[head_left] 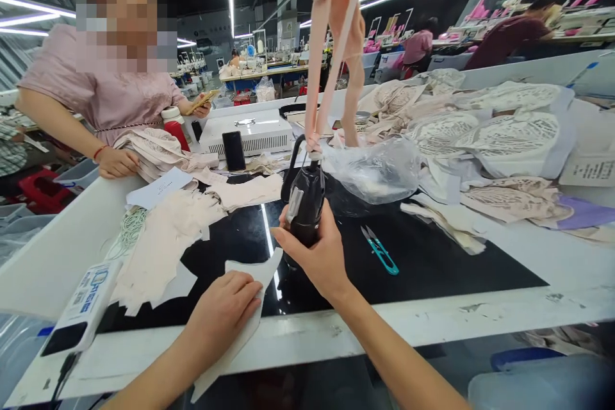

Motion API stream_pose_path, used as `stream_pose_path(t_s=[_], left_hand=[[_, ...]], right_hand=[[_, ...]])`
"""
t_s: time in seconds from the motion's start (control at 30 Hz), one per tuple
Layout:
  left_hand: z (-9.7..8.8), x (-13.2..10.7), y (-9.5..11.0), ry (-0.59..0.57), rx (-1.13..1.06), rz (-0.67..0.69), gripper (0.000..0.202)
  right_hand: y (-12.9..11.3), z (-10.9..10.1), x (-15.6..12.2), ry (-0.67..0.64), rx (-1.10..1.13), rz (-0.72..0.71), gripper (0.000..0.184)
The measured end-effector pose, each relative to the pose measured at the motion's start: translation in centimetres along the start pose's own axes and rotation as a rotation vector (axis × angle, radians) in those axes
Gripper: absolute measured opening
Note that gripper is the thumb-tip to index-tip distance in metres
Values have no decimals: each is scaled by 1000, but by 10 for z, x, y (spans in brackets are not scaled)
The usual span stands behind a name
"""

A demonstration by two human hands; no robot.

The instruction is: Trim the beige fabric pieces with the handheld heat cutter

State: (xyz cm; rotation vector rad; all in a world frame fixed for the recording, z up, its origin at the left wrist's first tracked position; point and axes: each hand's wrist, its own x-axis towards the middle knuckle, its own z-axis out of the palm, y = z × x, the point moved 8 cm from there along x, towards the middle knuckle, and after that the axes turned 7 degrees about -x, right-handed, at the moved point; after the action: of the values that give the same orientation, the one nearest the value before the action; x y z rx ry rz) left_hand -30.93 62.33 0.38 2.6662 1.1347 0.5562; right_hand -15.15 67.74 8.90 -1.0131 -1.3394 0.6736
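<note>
My right hand (323, 256) is wrapped round a black handheld power tool (307, 205), held upright over the shiny black board (346, 282). Pink fabric straps (323, 70) are tied to the tool's top and run upward. My left hand (228, 311) is closed over a cream-white fabric piece (252, 269), its bent fingers together on it and its thumb hidden. This piece reaches from beside the tool's base to past the table's front edge. The tool's lower end is partly hidden by my right hand. Teal thread snips (380, 250) lie on the board to the right.
Cut cream pieces (168, 237) pile up at left, by a white power strip-like box (84, 301). A plastic bag (372, 170) and lace bra cups (514, 134) cover the back right. Behind stand a phone (234, 151) and a white box (247, 134). A person (110, 96) leans at the left.
</note>
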Motion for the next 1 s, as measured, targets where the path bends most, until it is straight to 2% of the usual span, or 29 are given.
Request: stream_pose_path(t_s=[0.13, 0.33, 0.4, 0.47, 0.57, 0.67, 0.83, 1.0], left_hand=[[2, -1, -2, -1, -16, 38, 20], [-2, -8, 0, -109, -66, 214, 28], [-5, -8, -1, -119, -73, 235, 28], [-8, -4, -5, -98, -89, 223, 28], [-13, 6, -14, 1, -92, 184, 28], [-12, 18, -22, 66, -65, 132, 28], [1, 30, -26, 11, -74, 123, 27], [3, 29, -31, 8, -105, 110, 28]], right_hand=[[-2, -2, -1, 9, -4, 4, 31], [-1, -3, -8, 5, 129, 10, 24], [-1, -3, -12, 2, 147, 6, 24], [1, -3, -15, 1, 177, 14, 29], [5, -1, -18, -14, 237, 19, 40], [9, -1, -20, -22, 251, 2, 39], [14, -6, -25, -16, 242, 4, 39], [12, -8, -26, -12, 228, 2, 36]])
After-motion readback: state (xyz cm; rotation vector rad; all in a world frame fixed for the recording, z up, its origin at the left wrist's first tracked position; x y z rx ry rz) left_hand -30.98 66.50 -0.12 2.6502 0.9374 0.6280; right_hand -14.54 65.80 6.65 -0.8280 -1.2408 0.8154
